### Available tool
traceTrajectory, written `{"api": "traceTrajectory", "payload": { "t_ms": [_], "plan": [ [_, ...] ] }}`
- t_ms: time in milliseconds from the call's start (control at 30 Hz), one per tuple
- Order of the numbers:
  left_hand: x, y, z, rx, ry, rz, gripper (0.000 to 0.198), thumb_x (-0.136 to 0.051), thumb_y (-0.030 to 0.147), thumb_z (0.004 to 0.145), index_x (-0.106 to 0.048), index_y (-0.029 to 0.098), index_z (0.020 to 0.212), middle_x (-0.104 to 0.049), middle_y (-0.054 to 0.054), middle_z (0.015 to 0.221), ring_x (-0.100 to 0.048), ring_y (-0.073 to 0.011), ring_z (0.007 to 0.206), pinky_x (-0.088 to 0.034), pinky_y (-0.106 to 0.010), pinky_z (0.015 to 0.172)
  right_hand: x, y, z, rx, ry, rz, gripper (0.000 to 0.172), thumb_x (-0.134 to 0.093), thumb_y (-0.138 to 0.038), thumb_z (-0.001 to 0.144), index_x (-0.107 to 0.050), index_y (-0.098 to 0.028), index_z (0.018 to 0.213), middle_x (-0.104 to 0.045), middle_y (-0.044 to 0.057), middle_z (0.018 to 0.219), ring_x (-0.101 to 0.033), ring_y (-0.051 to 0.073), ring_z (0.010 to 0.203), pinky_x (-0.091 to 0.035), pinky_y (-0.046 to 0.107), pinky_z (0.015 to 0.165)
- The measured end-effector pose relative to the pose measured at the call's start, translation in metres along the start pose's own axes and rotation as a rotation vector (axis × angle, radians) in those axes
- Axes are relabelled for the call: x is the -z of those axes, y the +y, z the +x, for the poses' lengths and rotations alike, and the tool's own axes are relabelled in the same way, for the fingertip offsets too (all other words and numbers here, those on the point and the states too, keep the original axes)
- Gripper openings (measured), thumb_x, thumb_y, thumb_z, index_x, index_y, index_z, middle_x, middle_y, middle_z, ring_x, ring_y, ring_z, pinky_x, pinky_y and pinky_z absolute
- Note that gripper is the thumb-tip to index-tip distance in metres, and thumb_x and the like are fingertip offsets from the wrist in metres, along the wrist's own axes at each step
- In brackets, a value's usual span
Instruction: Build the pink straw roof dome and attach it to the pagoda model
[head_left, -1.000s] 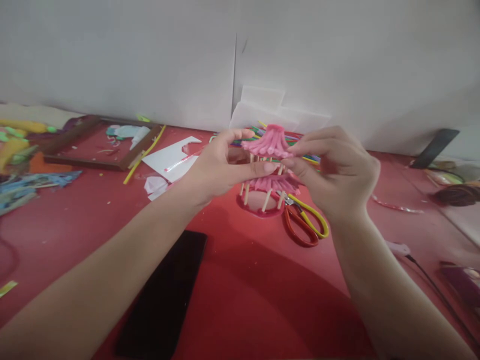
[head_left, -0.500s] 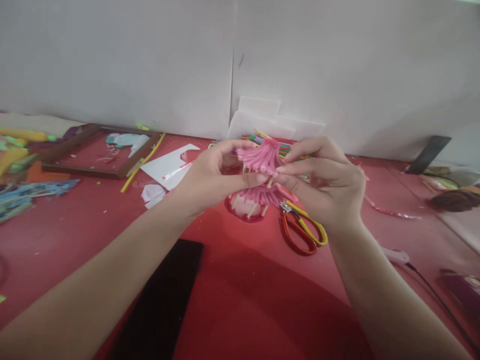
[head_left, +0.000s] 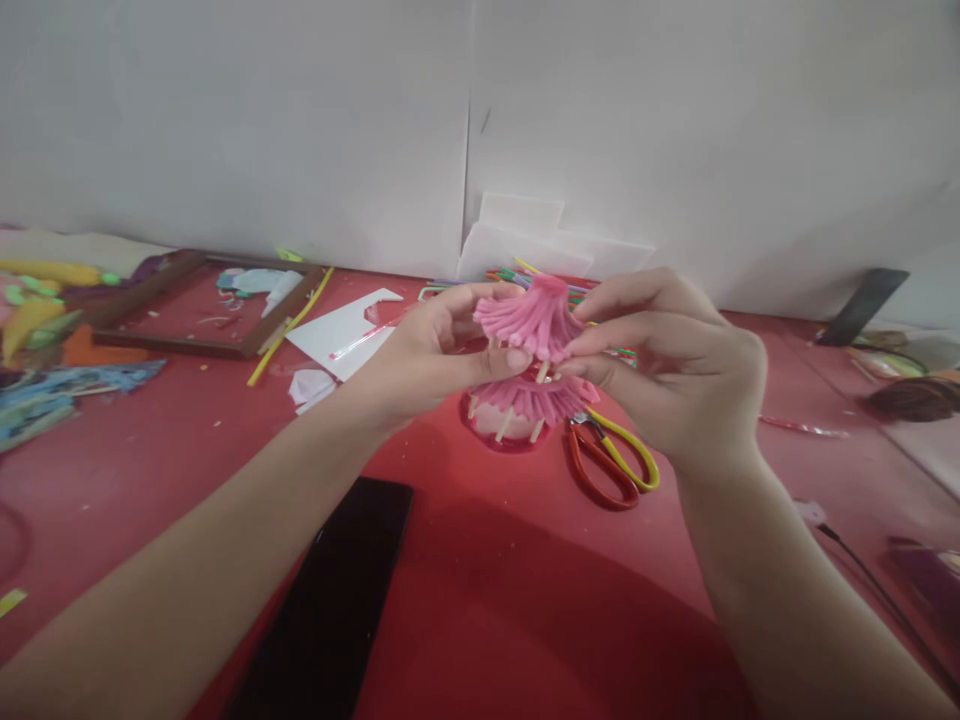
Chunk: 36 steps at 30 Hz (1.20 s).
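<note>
A small pink two-tier craft model (head_left: 534,395) with fringed roofs on thin wooden sticks stands on a red base on the red table (head_left: 480,600). My left hand (head_left: 427,350) pinches its upper pink fringed roof (head_left: 534,318) from the left. From the right, my right hand (head_left: 675,375) pinches the same roof with thumb and forefinger. Both hands are closed on it, and they hide part of the sticks.
Red-and-yellow scissors (head_left: 611,462) lie just right of the model. A black phone (head_left: 330,600) lies near the front. Coloured straws (head_left: 517,275) and white foam sheets (head_left: 540,235) sit by the wall, a wooden frame (head_left: 187,310), paper scraps and a cable (head_left: 877,590) at the sides.
The model and both hands have shifted slightly within the view; the upper roof now sits lower, closer to the lower tier. Both hands keep their pinch.
</note>
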<state>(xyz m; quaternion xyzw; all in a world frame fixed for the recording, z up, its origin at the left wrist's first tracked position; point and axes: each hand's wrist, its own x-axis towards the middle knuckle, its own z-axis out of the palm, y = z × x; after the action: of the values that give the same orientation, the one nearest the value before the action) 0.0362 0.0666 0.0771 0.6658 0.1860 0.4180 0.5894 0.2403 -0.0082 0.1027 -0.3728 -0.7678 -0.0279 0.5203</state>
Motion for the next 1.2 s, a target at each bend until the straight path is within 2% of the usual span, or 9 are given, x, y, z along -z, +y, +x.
{"api": "traceTrajectory", "payload": {
  "t_ms": [200,367,467,600,833,933,1033,1133,1200],
  "plan": [
    [-0.002,0.004,0.000,0.052,-0.006,-0.050,0.047,-0.086,0.032,0.073,-0.066,0.026,0.115,-0.075,-0.004,0.106,-0.072,-0.0261,0.102,-0.062,-0.039,0.083,-0.003,0.004,-0.001,-0.050,0.019,0.061,0.011,-0.077,-0.017,0.081,-0.072,-0.027,0.082,-0.067,0.001,0.099,-0.064,0.020,0.096,-0.054,0.040,0.087],
    [-0.004,0.011,-0.002,0.087,-0.001,-0.131,0.051,-0.084,0.035,0.075,-0.064,0.021,0.120,-0.074,-0.007,0.114,-0.067,-0.0282,0.114,-0.059,-0.034,0.088,-0.006,0.006,0.000,-0.054,0.054,0.316,0.027,-0.081,-0.016,0.077,-0.072,-0.025,0.100,-0.072,0.001,0.096,-0.067,0.022,0.098,-0.054,0.045,0.093],
    [-0.003,0.011,-0.003,0.084,-0.020,-0.110,0.048,-0.083,0.036,0.076,-0.066,0.021,0.118,-0.074,-0.007,0.112,-0.068,-0.0281,0.111,-0.059,-0.035,0.089,-0.004,0.003,0.001,-0.065,0.061,0.266,0.016,-0.075,-0.013,0.082,-0.073,-0.027,0.091,-0.072,0.001,0.096,-0.067,0.020,0.096,-0.055,0.044,0.091],
    [-0.003,0.009,-0.002,0.110,-0.075,-0.117,0.050,-0.083,0.036,0.076,-0.065,0.021,0.119,-0.073,-0.007,0.110,-0.068,-0.0280,0.111,-0.059,-0.038,0.092,0.000,0.001,0.003,-0.043,0.014,0.206,0.014,-0.072,-0.012,0.084,-0.071,-0.026,0.084,-0.068,0.001,0.096,-0.065,0.019,0.095,-0.054,0.041,0.088],
    [0.006,0.006,-0.003,0.097,-0.135,-0.031,0.058,-0.081,0.039,0.078,-0.059,0.025,0.130,-0.065,-0.008,0.129,-0.061,-0.0304,0.123,-0.057,-0.040,0.097,0.003,0.010,0.002,-0.015,-0.076,0.197,0.009,-0.074,-0.019,0.084,-0.070,-0.026,0.085,-0.064,0.003,0.100,-0.063,0.020,0.099,-0.054,0.043,0.089],
    [0.016,-0.003,-0.004,0.098,-0.223,0.039,0.061,-0.080,0.035,0.080,-0.054,0.029,0.134,-0.062,-0.007,0.135,-0.060,-0.0290,0.125,-0.056,-0.036,0.096,-0.001,0.015,-0.003,0.031,-0.122,0.144,0.014,-0.079,-0.025,0.080,-0.071,-0.028,0.091,-0.068,0.004,0.100,-0.066,0.023,0.098,-0.055,0.044,0.088],
    [0.023,-0.018,-0.004,0.137,-0.351,0.079,0.069,-0.079,0.025,0.080,-0.047,0.031,0.140,-0.056,-0.007,0.143,-0.060,-0.0266,0.125,-0.056,-0.034,0.096,-0.008,0.018,-0.017,0.127,-0.184,0.097,0.008,-0.075,-0.021,0.084,-0.071,-0.025,0.088,-0.069,0.004,0.095,-0.067,0.021,0.094,-0.056,0.040,0.084],
    [0.030,-0.032,-0.004,0.187,-0.465,0.092,0.074,-0.074,0.020,0.082,-0.039,0.033,0.147,-0.046,-0.010,0.153,-0.056,-0.0272,0.131,-0.053,-0.037,0.101,-0.020,0.022,-0.039,0.222,-0.164,0.046,0.008,-0.073,-0.015,0.085,-0.070,-0.023,0.087,-0.069,0.004,0.092,-0.066,0.019,0.092,-0.055,0.040,0.083],
    [0.037,-0.037,-0.005,0.184,-0.545,0.125,0.079,-0.070,0.019,0.084,-0.031,0.035,0.152,-0.036,-0.009,0.159,-0.045,-0.0285,0.142,-0.047,-0.041,0.109,-0.027,0.025,-0.055,0.263,-0.126,-0.024,0.011,-0.073,-0.013,0.084,-0.069,-0.022,0.089,-0.070,0.004,0.092,-0.066,0.019,0.090,-0.056,0.040,0.082]
  ]
}}
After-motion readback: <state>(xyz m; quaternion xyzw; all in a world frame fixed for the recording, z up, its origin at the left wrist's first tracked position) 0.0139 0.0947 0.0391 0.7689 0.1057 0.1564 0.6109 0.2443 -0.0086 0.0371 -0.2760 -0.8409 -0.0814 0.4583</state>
